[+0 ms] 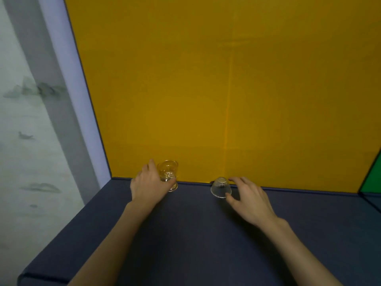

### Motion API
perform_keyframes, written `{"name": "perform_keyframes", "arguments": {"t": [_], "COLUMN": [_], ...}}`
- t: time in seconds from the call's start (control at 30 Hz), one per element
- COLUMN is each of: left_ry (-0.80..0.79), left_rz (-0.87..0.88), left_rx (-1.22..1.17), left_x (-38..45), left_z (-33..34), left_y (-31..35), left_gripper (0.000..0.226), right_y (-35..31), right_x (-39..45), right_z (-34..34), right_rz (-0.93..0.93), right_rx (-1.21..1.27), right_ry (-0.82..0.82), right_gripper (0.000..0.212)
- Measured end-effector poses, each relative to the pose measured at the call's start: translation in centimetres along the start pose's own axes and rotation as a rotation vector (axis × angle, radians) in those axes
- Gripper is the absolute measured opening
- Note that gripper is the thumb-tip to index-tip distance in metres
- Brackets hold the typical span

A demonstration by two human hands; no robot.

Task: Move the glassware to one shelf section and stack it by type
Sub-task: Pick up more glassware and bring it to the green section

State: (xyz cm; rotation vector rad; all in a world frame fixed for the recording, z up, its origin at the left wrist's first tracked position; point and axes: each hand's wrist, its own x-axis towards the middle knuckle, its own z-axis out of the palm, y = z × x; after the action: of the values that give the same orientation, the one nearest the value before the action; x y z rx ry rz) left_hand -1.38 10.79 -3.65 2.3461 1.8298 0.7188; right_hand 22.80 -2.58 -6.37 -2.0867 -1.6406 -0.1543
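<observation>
From the head view, both bare forearms stretch forward over a dark blue shelf (pixel 185 234), reaching toward its far edge where it meets a yellow back panel (pixel 206 89).

The left hand (pixel 147 185) is wrapped around a clear glass tumbler (pixel 168 174), the thumb side up by the rim and the fingers curled round the lower part. The tumbler stands upright, or close to it, at the far edge of the shelf, touching or almost touching the yellow panel; whether its base rests on the shelf is hard to tell.

To its right, also at the far edge, a small clear glass cup (pixel 221 187) sits mouth down, its narrow foot on top. The right hand (pixel 250 200) is just beside it with the fingers spread and relaxed; the thumb tip meets the cup's lower rim on the near right, and the fingertips reach past its far side without closing on it. The two glasses are well apart from each other.

A pale lilac side wall (pixel 68 89) borders the shelf's left edge, a green panel (pixel 373 176) shows at the far right corner, and a grey-green painted wall (pixel 22 120) lies beyond the left side.
</observation>
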Motion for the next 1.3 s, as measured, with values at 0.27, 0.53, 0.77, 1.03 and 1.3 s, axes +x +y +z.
{"name": "perform_keyframes", "arguments": {"t": [0.27, 0.53, 0.77, 1.03, 1.3], "left_ry": [-0.135, -0.136, -0.313, -0.212, -0.159], "left_rz": [-0.177, -0.270, -0.225, -0.158, -0.128], "left_rx": [-0.421, -0.637, -0.779, -0.804, -0.872], "left_x": [2.9, 3.6, 4.5, 3.9, 3.7], "left_z": [2.6, 5.0, 6.2, 6.8, 5.9], "left_y": [-1.3, -0.8, -2.0, -0.9, -1.7], "left_gripper": [0.104, 0.077, 0.077, 0.073, 0.067], "right_y": [-1.3, -1.7, -1.3, -0.7, -0.5], "right_x": [1.0, 1.5, 2.5, 3.2, 4.2], "right_z": [2.0, 3.4, 4.6, 5.8, 6.1], "right_rz": [0.154, 0.269, 0.271, 0.358, 0.366], "right_rx": [-0.044, -0.023, -0.064, 0.032, 0.124], "right_ry": [-0.018, -0.046, -0.031, -0.045, -0.066], "right_gripper": [0.057, 0.063, 0.070, 0.068, 0.060]}}
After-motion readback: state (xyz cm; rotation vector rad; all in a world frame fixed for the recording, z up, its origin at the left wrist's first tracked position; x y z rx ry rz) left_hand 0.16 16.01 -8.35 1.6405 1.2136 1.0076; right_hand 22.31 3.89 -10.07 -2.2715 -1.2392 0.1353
